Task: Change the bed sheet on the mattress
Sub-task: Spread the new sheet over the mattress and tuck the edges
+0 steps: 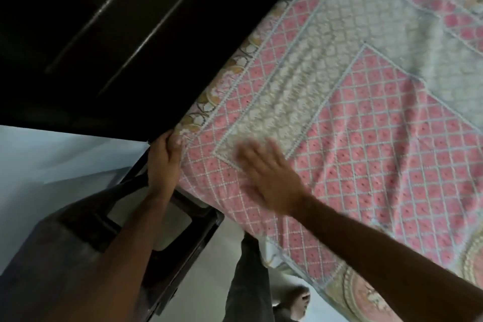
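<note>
Your left hand (165, 158) grips the corner of the pink lattice bed sheet (366, 138) at the dark headboard (156, 47), fingers curled over the edge. Your right hand (269, 180) lies flat on the sheet, fingers spread, motion-blurred. Sheet covers the mattress top. Dark stool (183, 230) sits beside the bed, below your left arm.

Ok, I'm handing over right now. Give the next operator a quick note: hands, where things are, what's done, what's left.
Left hand: grips the bed sheet at the mattress corner beside the dark headboard.
Right hand: flat, fingers spread on the sheet near that corner; blurred.
Sheet: pink and white pattern, spread over the top, a few wrinkles towards the middle.
Done: sheet laid over this end.
Left: probably secure this corner and smooth out the wrinkles; other corners are out of view.
</note>
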The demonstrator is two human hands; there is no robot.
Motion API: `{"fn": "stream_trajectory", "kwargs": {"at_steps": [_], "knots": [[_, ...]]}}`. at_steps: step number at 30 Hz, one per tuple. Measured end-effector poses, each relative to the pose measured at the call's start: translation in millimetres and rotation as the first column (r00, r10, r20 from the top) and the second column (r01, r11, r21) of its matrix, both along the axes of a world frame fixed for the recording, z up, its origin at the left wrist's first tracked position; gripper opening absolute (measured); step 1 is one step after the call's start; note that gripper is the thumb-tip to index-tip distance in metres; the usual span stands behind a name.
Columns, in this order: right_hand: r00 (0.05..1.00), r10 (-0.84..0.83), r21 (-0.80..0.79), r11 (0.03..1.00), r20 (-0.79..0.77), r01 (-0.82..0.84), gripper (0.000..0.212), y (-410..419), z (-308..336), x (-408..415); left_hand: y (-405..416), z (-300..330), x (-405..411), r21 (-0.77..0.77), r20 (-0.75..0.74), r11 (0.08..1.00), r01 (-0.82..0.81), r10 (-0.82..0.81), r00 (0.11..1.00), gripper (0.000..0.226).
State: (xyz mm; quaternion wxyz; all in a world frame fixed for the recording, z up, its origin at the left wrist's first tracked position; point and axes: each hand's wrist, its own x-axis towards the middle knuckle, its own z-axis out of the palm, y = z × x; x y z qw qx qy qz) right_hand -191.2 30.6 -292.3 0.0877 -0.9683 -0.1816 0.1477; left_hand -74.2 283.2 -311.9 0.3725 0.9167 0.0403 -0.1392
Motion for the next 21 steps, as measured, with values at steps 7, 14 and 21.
{"fn": "stream_trajectory", "kwargs": {"at_steps": [7, 14, 21], "knots": [[0.979, 0.202, -0.109, 0.973, -0.018, -0.203, 0.087, 55, -9, 99, -4, -2, 24, 0.044, 0.073, 0.985, 0.167, -0.17, 0.983, 0.039], [0.998, 0.02, -0.04, 0.999, 0.063, -0.017, 0.067, -42, -5, 58, -36, 16, 34, 0.03, 0.33, 0.907, 0.419, -0.405, 0.852, 0.046], [0.381, -0.921, -0.308, 0.386, -0.078, 0.87, 0.086, -279, 18, -111, -168, -5, 12, 0.471, 0.277, 0.302, 0.829, -0.943, 0.186, 0.056]]}}
